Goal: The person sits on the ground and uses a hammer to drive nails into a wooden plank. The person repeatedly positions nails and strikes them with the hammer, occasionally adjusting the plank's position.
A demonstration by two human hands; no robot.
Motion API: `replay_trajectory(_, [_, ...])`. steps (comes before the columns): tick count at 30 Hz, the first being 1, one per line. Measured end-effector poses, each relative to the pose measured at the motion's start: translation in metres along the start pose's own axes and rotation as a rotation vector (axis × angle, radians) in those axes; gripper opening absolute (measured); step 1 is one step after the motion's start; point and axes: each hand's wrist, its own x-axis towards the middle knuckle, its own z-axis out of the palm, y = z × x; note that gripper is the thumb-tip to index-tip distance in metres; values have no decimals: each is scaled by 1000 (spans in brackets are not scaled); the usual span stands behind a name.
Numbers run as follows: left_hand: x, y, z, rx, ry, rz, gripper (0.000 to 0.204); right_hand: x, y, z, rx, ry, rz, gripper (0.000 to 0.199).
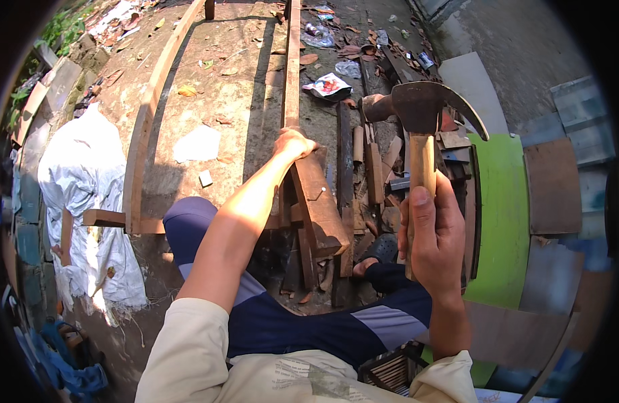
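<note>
My right hand (436, 235) is closed around the wooden handle of a claw hammer (422, 121), held upright with its head raised. The claw curves to the right and the striking face points left. My left hand (295, 145) grips the far end of a thick brown wooden block (323, 218), where it meets a long wooden rail (292, 74). A nail (319, 195) with a bent look sticks up from the block's top face. Part of the rail's joint lies hidden under my left hand.
A second long rail (147, 127) of the wooden frame runs along the left, beside a white cloth sack (88, 195). Wood scraps (375, 174) lie on the right, next to a green board (504, 221). Litter and dry leaves dot the ground. My sandalled foot (380, 254) is below.
</note>
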Motion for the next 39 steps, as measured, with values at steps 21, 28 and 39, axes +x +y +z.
replay_trajectory(21, [-4,0,-2,-78,-49,-12,123,1,1,7,-373,-308,302,42])
replay_trajectory(28, [-3,1,-3,-57,-39,-33,122,-9,5,7,-166,-1,8,39])
replay_trajectory(39, [-4,-1,-3,-42,-4,0,116,0,-11,-10,-106,-17,40,39])
